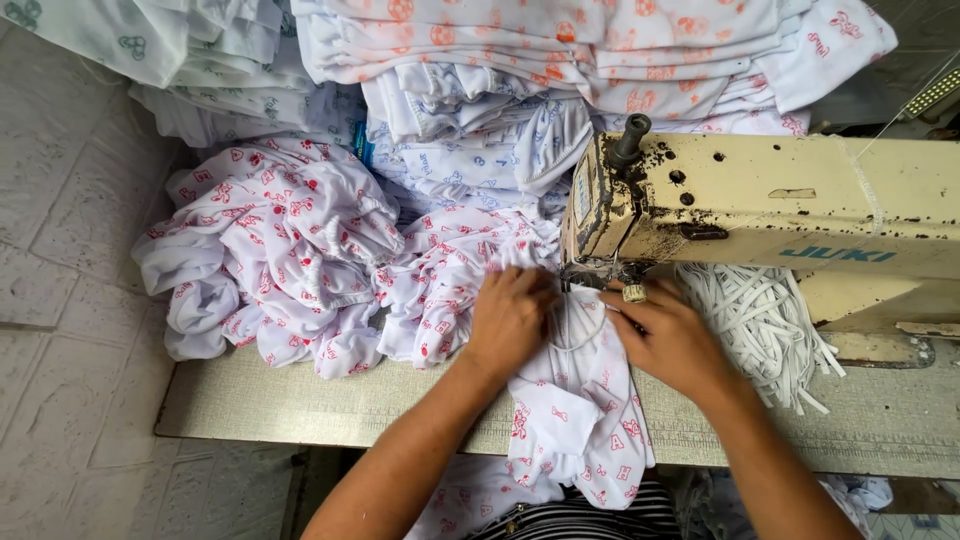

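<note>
White cloth: I see a small white garment (580,400) printed with red letters lying on the desk (300,400), its top end under the needle of the sewing machine (760,215), its lower end hanging over the desk's near edge.
Left hand: my left hand (508,318) lies palm down on the garment just left of the needle, fingers curled and pressing the cloth flat.
Right hand: my right hand (668,335) rests on the garment's right side, fingers bunched at the cloth beside the presser foot; I cannot tell whether they pinch it.
Machine: cream-coloured, chipped and stained dark around the head, reaching in from the right.
Elastic: a loose bundle of white elastic strips (765,320) lies under the machine's arm, just right of my right hand.
Sewn heap: a pile of red-printed garments (280,260) sits on the desk, left of my left hand.
Stacks: folded printed cloth (560,50) is piled behind the machine.
</note>
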